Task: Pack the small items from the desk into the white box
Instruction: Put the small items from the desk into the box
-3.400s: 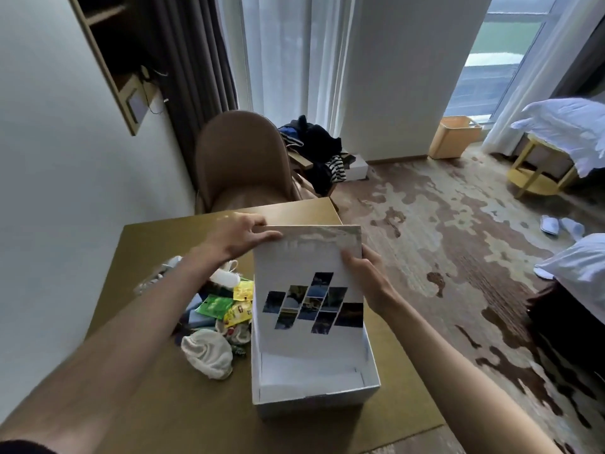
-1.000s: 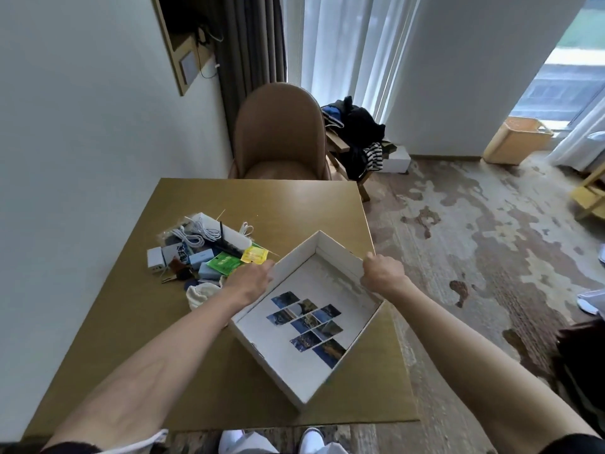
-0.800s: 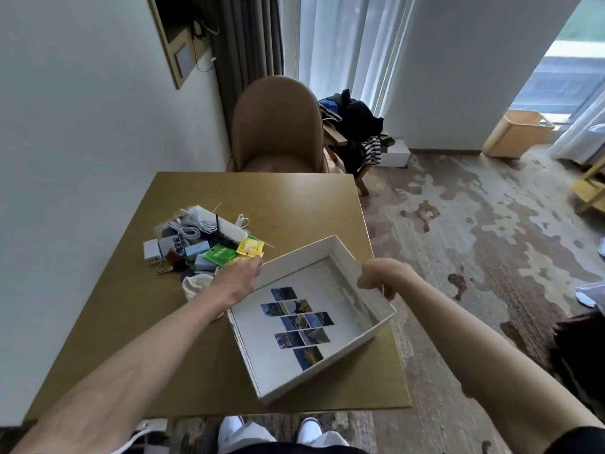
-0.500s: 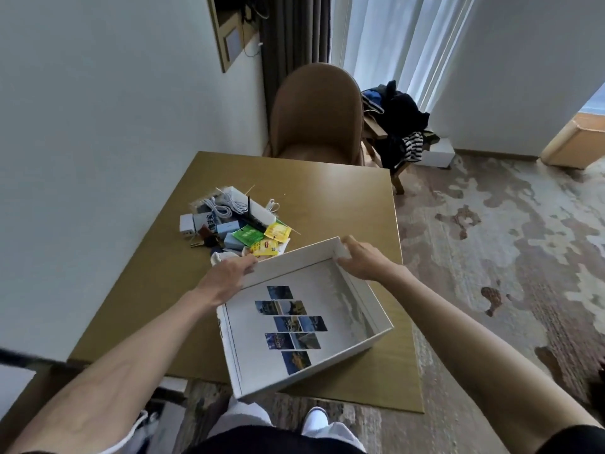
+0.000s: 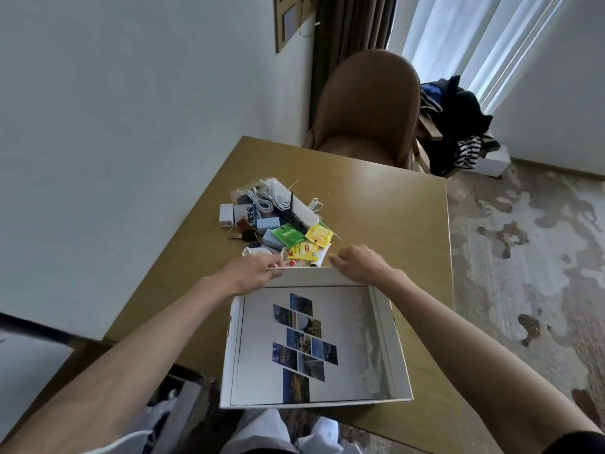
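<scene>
White cardboard: the white box (image 5: 314, 345) sits open side up below my hands, its near end past the desk (image 5: 376, 204) edge. I note both forearms stretched forward; the left hand (image 5: 252, 273) and right hand (image 5: 357, 265) each pinch the far rim at a corner, fingers curled over. Just beyond the knuckles lies the pile of small items (image 5: 281, 221).

Single head-worn wide-angle view, steeply down and forward, close over desk (image 5: 376, 204); chair (image 5: 370, 103) at 12 o'clock.
</scene>
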A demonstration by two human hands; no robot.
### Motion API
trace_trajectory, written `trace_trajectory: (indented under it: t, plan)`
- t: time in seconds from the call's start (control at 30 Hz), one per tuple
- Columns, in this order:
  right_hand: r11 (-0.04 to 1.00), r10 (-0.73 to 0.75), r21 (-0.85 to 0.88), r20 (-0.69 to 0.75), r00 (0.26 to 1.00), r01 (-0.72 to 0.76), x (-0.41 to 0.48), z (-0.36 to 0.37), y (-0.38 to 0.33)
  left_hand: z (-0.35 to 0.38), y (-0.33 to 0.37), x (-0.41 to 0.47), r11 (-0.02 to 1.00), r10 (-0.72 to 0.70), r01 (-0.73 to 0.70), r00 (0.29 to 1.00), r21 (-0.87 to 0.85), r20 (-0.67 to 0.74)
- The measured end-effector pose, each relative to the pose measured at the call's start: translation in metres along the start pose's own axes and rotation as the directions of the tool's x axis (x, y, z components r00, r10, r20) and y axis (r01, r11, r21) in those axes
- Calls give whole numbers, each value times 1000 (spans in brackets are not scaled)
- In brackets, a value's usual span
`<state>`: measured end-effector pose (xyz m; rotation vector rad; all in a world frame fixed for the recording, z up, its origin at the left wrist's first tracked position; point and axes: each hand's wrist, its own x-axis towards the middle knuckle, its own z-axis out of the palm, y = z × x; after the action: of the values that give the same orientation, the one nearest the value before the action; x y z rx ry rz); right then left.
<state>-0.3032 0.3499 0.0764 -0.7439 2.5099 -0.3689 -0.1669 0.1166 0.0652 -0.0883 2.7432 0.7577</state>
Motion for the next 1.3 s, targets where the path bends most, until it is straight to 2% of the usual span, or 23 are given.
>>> trace_trajectory:
  t: [0.13,0.2,0.33,0.5,0.67,0.77,0.93,1.07,1.17,1.23,1.3]
  plan:
    - [999,-40,7,88,995,39,40,4,-27,-19,-21,5,917,-87,121,991,-379,106]
    - [995,-82,-40,92,992,86,57,8,-39,-23,-35,11,873,-156,183,983,-452,96]
    - [929,-154,-319,129,980,188,85,23,-53,-29,-58,33,948,-208,195,978,-252,-28]
    - [828,-182,-517,120,976,218,105,38,-53,-36,-66,71,995,-73,69,995,-66,-69]
    - [857,-260,-451,38,965,249,109,37,-47,-26,-62,108,959,174,-161,984,232,-37]
    - [865,-305,-422,-17,952,270,105,33,-43,-17,-58,122,910,238,-185,966,371,-102]
    - [934,-278,-259,-93,956,246,93,31,-34,-14,-57,133,898,316,-197,911,393,-265]
    - [980,-194,2,-208,958,199,88,22,-31,-27,-49,124,949,297,-225,874,221,-385]
    - [923,-71,345,-279,958,169,85,11,-32,-40,-34,110,970,134,-206,898,-130,-420]
    - [840,21,522,-298,954,144,80,2,-35,-47,-21,97,912,-10,-156,917,-379,-400]
    - [763,58,627,-310,949,158,73,-3,-38,-50,-8,83,810,-128,-101,931,-578,-343]
